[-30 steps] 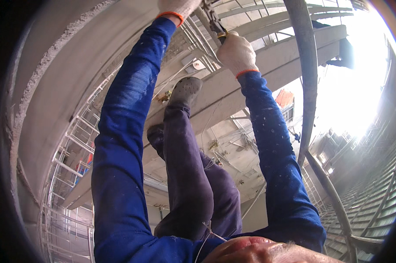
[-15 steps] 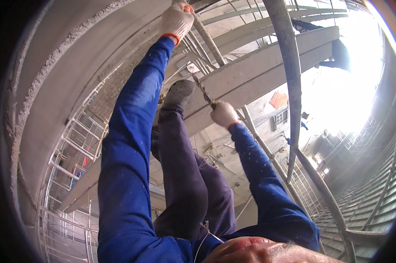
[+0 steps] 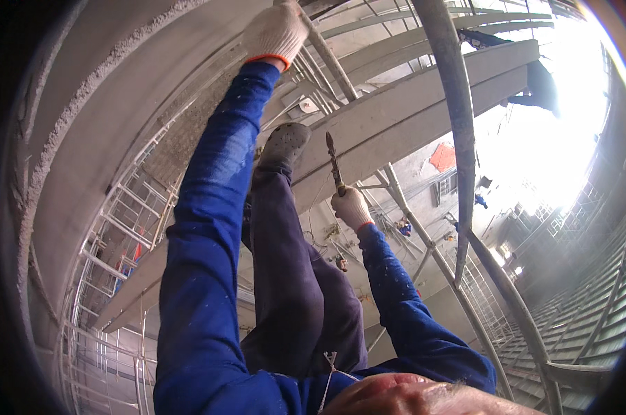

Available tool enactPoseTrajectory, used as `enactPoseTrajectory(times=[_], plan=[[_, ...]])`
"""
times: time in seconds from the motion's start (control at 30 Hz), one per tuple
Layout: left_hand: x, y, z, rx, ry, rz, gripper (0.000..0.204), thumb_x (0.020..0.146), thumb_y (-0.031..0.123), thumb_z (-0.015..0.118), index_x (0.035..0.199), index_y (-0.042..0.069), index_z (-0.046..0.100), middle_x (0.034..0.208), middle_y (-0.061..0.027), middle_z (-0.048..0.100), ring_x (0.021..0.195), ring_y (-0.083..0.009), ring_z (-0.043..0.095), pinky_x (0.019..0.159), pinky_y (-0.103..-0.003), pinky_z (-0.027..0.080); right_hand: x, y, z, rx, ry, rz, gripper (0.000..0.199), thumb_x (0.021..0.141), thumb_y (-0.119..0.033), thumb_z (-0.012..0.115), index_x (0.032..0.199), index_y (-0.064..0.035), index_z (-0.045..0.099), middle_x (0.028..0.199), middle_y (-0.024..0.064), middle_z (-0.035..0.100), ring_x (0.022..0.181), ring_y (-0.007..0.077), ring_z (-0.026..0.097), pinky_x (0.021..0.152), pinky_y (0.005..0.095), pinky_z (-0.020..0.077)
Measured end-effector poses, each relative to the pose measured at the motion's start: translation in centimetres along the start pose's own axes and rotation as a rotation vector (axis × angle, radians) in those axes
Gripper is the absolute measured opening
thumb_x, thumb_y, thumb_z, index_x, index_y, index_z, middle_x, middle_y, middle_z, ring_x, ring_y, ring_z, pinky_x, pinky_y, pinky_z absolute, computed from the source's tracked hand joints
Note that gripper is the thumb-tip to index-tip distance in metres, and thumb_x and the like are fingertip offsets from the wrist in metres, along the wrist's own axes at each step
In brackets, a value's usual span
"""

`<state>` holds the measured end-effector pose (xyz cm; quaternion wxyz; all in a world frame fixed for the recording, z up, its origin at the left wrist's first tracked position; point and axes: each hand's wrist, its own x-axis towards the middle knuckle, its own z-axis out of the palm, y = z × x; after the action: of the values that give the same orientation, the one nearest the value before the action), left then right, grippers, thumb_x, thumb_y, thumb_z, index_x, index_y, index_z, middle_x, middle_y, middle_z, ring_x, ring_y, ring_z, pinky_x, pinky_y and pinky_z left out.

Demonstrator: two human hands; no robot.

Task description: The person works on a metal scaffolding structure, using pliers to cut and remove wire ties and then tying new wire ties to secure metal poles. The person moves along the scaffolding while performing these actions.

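White-gloved right hand (image 3: 352, 207): fingers clenched around pliers (image 3: 335, 160), which show against plank (image 3: 423, 97); hand beside plank edge, open room below. Left hand (image 3: 277, 33) high, near pole (image 3: 329, 58); fingers cut by view edge, grip cannot tell.

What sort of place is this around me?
Probably a building site, seen from up on scaffolding: thick metal poles, long pale planks and, at left, ladder-like metal frames, with the floor apparently well below.

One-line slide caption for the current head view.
Gloved right hand holding a pliers-like tool, gloved left hand near a metal pole.
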<state>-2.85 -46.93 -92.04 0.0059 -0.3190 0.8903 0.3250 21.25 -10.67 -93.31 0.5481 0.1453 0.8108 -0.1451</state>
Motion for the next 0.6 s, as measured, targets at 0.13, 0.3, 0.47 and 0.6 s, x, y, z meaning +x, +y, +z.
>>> enactPoseTrajectory(times=[0.13, 0.3, 0.47, 0.6], plan=[[1.9, 5.0, -4.6, 0.212, 0.311, 0.385, 0.012, 0.091, 0.014, 0.06, 0.088, 0.007, 0.069, 0.079, -0.0154, 0.072, 0.074, -0.0338, 0.072, 0.062, -0.045, 0.056, -1.8, -1.8, -0.8, 0.061, 0.007, -0.008, 0.024, 0.086, -0.022, 0.059, 0.09, 0.0003, 0.068, 0.074, 0.0205, 0.07, 0.073, 0.0332, 0.073, 0.069, 0.0443, 0.0559], [7.0, 6.6, 2.0, 0.793, 0.26, 0.379, 0.026, 0.09, 0.017, 0.058, 0.105, -0.001, 0.069, 0.091, -0.0158, 0.071, 0.083, -0.0307, 0.072, 0.065, -0.045, 0.055, -2.7, -3.6, 0.4, 0.157, -0.047, 0.03, 0.022, 0.086, -0.019, 0.061, 0.088, 0.0007, 0.068, 0.066, 0.0136, 0.067, 0.06, 0.0237, 0.069, 0.059, 0.0387, 0.0546], [7.5, 5.8, 5.1, 0.419, 0.315, 0.218, 0.025, 0.091, 0.011, 0.056, 0.111, 0.0, 0.067, 0.103, -0.0189, 0.07, 0.086, -0.0316, 0.072, 0.066, -0.044, 0.058, -3.4, -3.9, 1.9, 0.219, -0.102, 0.064, 0.02, 0.085, -0.019, 0.064, 0.088, 0.0001, 0.069, 0.066, 0.0117, 0.067, 0.059, 0.0217, 0.069, 0.059, 0.0377, 0.0543], [7.4, 3.6, 5.0, 0.241, 0.415, 0.295, 0.023, 0.091, 0.011, 0.053, 0.11, 0.004, 0.064, 0.123, -0.0191, 0.065, 0.091, -0.0345, 0.072, 0.071, -0.047, 0.06, -3.8, -3.6, 3.3, 0.26, -0.116, 0.075, 0.02, 0.085, -0.018, 0.063, 0.088, 0.0011, 0.067, 0.068, 0.0107, 0.067, 0.06, 0.0206, 0.068, 0.059, 0.0366, 0.0534]])
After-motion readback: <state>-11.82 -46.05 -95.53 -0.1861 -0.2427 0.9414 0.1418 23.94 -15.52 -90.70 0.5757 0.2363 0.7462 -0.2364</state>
